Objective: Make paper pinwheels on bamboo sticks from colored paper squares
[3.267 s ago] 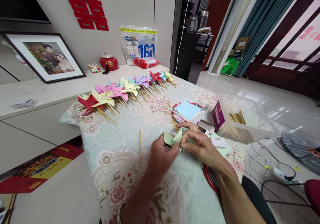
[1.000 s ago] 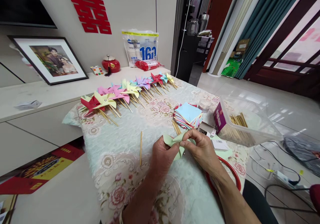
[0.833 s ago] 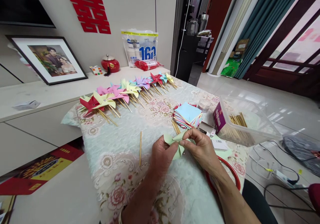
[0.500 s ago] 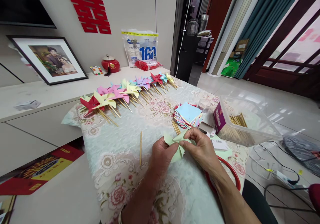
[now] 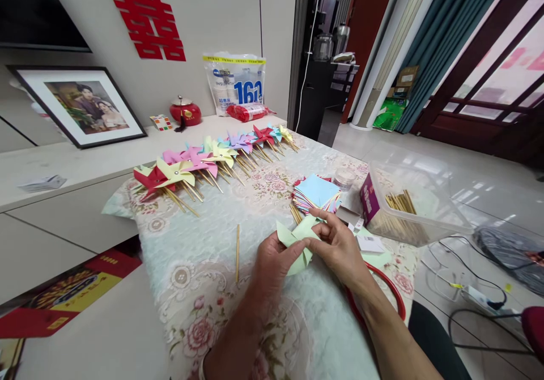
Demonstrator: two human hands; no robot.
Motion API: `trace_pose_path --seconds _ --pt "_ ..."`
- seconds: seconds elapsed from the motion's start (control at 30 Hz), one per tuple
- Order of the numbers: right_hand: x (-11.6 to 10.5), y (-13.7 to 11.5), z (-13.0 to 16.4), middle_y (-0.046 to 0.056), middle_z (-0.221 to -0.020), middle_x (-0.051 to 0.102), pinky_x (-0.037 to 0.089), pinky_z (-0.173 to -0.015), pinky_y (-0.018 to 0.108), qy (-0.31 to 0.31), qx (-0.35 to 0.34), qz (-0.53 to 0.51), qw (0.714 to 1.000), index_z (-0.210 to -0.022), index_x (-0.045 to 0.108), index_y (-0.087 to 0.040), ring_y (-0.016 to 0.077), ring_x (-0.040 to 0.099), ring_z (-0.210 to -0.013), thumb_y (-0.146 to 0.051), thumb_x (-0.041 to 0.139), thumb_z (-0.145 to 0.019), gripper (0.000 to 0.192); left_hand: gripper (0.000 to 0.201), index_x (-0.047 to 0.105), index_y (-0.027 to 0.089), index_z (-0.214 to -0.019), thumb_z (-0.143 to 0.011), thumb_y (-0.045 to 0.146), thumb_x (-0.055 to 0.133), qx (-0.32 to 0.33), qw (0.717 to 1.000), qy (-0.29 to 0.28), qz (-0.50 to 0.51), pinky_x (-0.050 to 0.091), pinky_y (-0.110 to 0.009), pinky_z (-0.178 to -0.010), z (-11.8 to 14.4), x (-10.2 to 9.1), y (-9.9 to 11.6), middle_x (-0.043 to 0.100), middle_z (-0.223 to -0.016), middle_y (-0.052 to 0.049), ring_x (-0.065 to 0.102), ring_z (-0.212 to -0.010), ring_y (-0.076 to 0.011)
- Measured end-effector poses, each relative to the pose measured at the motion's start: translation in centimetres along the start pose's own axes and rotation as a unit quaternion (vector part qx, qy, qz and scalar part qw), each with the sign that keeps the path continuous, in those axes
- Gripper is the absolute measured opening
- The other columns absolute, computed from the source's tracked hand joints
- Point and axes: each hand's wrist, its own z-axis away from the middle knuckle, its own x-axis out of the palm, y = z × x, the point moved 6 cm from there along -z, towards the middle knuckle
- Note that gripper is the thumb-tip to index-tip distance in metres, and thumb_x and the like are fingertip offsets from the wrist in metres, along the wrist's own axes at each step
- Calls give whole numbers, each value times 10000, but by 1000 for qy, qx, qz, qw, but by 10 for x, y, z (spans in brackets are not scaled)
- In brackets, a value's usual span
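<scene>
A pale green paper pinwheel (image 5: pixel 299 234) with folded blades is held between both hands above the table. My left hand (image 5: pixel 272 258) grips it from the left, thumb pressed near its centre. My right hand (image 5: pixel 338 250) pinches the other side, its thumb meeting the left thumb at the middle. Fingers behind the paper are partly hidden. A single wooden stick (image 5: pixel 238 252) lies on the cloth left of my left hand. Just beyond the hands is a stack of coloured paper squares (image 5: pixel 318 191), with a few sticks (image 5: pixel 294 213) beside it.
Finished pinwheels on sticks (image 5: pixel 193 165) lie in a row along the far left side. A clear plastic box (image 5: pixel 442 221) of sticks stands at the right. A red loop-shaped handle (image 5: pixel 395 289) sits by my right forearm. A small round container (image 5: pixel 345 177) is behind the paper stack.
My right index finger has lifted and stretched forward along the green paper, and a blade now lies folded toward the centre. The view has shifted slightly.
</scene>
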Motion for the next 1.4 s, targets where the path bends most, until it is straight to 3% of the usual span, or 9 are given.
trace_pose_path --seconds 0.1,0.23,0.33,0.43,0.57,0.93,1.17,1.3,1.4 --pt "0 3 0 -43 -748 662 426 -616 285 -8 -4 -31 999 -1451 424 -215 155 587 -642 -291 744 -777 751 359 739 123 -896 -595 278 858 21 1000 -1 14 538 -290 -720 0 1 3 785 -801 -53 706 -730 -209" --pt "-4 7 -1 -19 -777 681 414 -631 294 -7 4 -70 997 -1485 414 -220 164 586 -660 -408 727 -837 744 326 742 126 -891 -596 239 822 33 999 30 7 539 -297 -747 1 0 7 787 -799 -50 718 -752 -223" --pt "-6 8 -3 -10 -793 685 434 -693 303 -9 11 -89 996 -1383 537 -234 180 606 -720 -470 735 -833 630 318 749 123 -896 -603 236 800 28 999 39 8 535 -289 -725 2 1 9 784 -779 -46 717 -731 -219" --pt "-4 4 -2 6 -818 684 435 -709 292 -31 18 -75 996 -1096 686 -209 178 601 -748 -491 744 -815 403 323 748 119 -902 -605 237 793 27 999 39 7 531 -286 -718 2 0 9 782 -773 -43 713 -724 -214" --pt "1 0 2 -7 -715 640 411 -637 268 -67 27 6 997 -785 666 -176 152 546 -663 -466 747 -795 301 318 735 123 -915 -617 226 782 36 999 22 2 531 -290 -729 2 1 8 780 -793 -43 710 -747 -217" --pt "1 2 2 5 -699 633 419 -612 289 -86 10 116 989 -673 606 -179 164 529 -646 -385 688 -803 257 259 742 148 -841 -590 211 739 34 999 -11 -8 536 -299 -706 -5 0 -3 758 -747 -40 696 -728 -223" --pt "-3 6 4 16 -757 644 432 -643 300 -77 -29 124 989 -756 639 -184 190 555 -709 -404 659 -857 243 261 700 150 -855 -610 235 737 35 997 -63 20 511 -288 -698 1 7 2 742 -772 -40 675 -717 -200" --pt "-13 12 3 14 -748 649 439 -646 298 -24 -28 46 998 -810 673 -196 194 558 -702 -435 696 -852 244 186 638 168 -818 -678 269 707 64 996 -1 -59 474 -264 -627 2 -10 12 676 -663 -13 620 -616 -161" --pt "-18 12 3 30 -774 675 466 -673 318 2 -30 -31 999 -807 690 -206 209 582 -717 -421 739 -813 221 137 617 190 -853 -726 232 644 126 962 103 -219 447 -262 -613 6 -37 35 640 -651 0 596 -600 -161"
